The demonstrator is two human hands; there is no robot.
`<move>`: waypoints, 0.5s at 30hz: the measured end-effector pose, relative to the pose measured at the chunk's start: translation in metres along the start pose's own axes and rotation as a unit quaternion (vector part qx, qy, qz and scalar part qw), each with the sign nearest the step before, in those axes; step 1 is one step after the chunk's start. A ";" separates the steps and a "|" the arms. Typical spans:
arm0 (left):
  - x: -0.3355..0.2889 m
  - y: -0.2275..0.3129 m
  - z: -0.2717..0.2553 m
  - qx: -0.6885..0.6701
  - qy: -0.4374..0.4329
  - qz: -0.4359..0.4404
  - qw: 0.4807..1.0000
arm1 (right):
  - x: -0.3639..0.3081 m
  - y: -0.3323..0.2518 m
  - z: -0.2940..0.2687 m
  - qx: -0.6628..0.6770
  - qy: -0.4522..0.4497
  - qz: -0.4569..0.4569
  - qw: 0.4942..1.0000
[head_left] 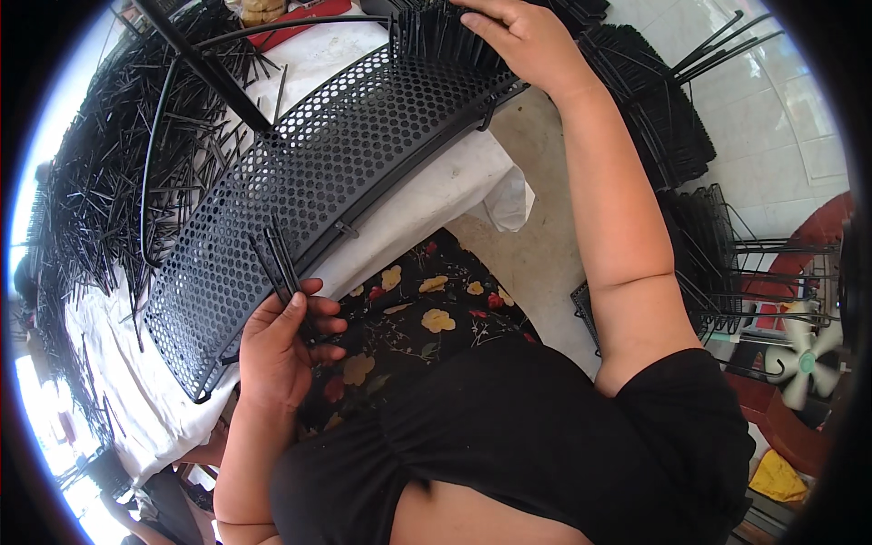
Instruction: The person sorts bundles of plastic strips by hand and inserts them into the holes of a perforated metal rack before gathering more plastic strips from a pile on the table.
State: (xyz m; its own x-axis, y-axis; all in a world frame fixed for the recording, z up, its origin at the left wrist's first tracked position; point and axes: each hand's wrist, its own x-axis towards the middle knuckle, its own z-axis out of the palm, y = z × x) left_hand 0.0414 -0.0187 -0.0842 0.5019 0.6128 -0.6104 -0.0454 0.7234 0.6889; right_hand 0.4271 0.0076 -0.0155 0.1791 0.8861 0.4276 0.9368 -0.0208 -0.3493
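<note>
A curved black panel full of round holes (309, 173) spans the view from lower left to upper right. At its near left part, my left hand (282, 336) is closed around a small bunch of thin black strips (282, 259), which point up over the panel. At the panel's far right end stands a dense row of upright black strips (431, 41). Over that row reaches my right hand (522, 36), thumb and finger stretched out and apart; its other fingers are partly cut off by the upper edge.
A large heap of loose black strips (118, 173) lies left of the panel on white cloth (136, 391). A black rod (213, 82) rises from the panel. Stacked black racks (690, 263) and a fan (804, 363) stand at the right.
</note>
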 end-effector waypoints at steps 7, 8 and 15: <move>-0.001 -0.007 0.007 0.074 0.016 0.051 0.996 | -0.028 -0.023 0.034 -0.066 0.304 -0.177 0.934; -0.002 -0.008 0.009 0.085 0.004 0.068 0.994 | -0.045 -0.049 0.046 0.110 0.239 -0.095 0.960; -0.003 -0.003 0.022 0.136 -0.093 0.079 0.983 | -0.102 -0.139 0.077 0.601 -0.238 0.133 0.752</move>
State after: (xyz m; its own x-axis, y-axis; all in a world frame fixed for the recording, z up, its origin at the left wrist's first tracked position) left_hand 0.0588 -0.0296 -0.0752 0.6569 0.6235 -0.4239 0.0856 0.4970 0.8635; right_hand 0.2550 -0.0444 -0.0746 -0.0837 0.9958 -0.0372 -0.1117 -0.0465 -0.9927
